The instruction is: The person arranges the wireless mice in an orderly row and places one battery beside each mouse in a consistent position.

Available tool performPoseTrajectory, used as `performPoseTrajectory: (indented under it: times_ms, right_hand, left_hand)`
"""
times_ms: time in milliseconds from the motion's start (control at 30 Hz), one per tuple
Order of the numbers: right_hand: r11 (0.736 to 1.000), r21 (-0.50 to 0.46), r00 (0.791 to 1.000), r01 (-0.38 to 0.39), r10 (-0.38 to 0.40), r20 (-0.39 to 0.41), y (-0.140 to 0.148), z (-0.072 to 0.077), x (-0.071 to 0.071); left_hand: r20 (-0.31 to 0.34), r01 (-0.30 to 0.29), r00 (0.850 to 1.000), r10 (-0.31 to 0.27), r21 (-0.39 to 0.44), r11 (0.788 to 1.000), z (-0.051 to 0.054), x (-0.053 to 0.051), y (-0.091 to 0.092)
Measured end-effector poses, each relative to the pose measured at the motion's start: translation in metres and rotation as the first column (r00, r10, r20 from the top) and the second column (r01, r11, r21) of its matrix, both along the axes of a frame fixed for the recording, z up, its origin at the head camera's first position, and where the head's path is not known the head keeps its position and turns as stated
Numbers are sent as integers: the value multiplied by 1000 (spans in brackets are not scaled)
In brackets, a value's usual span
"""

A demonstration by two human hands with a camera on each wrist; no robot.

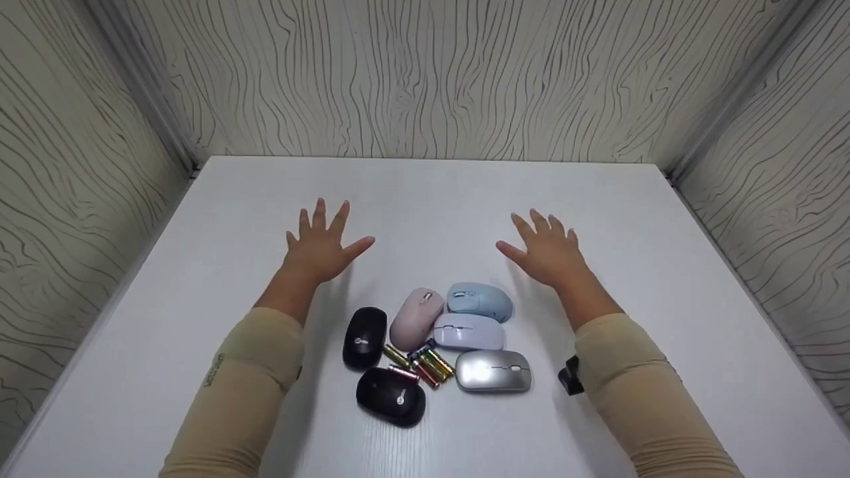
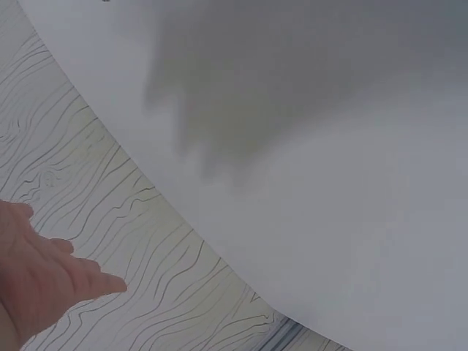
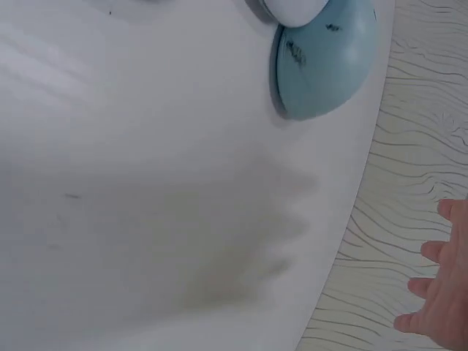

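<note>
My left hand (image 1: 319, 252) is held above the white table with its fingers spread, holding nothing. The right hand (image 1: 548, 255) hovers on the other side, fingers also spread and nothing in it. Between and below them lies a group of computer mice: a pink mouse (image 1: 417, 318), a light blue mouse (image 1: 481, 301), a lavender mouse (image 1: 469, 332), a silver mouse (image 1: 493, 371), a black mouse (image 1: 364, 338) and a second black mouse (image 1: 390, 398). Several small batteries (image 1: 435, 365) lie in a loose heap amid them. In the right wrist view the blue mouse (image 3: 329, 66) shows at the top.
The white table (image 1: 425, 199) meets a wood-grain patterned wall (image 1: 412, 79) at the back, with similar panels at left and right. A small black object (image 1: 571, 376) shows beside the right sleeve. Each hand casts a shadow on the tabletop.
</note>
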State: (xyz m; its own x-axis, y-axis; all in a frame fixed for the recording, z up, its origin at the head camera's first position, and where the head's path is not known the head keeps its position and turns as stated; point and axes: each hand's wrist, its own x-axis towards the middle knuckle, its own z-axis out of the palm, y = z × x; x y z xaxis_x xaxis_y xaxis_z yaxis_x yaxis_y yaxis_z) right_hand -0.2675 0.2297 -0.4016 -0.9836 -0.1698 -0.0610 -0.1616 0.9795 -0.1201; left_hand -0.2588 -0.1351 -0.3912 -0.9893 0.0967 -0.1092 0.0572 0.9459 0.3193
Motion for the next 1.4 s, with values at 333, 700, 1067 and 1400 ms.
performPoseTrajectory:
  times_ms: [333,700,1067,1400]
  right_hand:
    - [996,-27,993,-89,91,70,-20,1,8]
    - [986,-42,971,-163,168,171,-28,-7,15]
    - [954,-85,926,-287,299,232,-44,-17,26]
    - [953,-109,915,-283,303,268,-49,-25,29]
  left_hand:
    - [11,69,997,-71,120,990,-2,6,13]
    - [14,107,994,-111,165,980,-7,13,32]
    - [18,135,990,-141,181,974,-12,21,45]
    - [50,123,990,-135,193,974,-16,27,49]
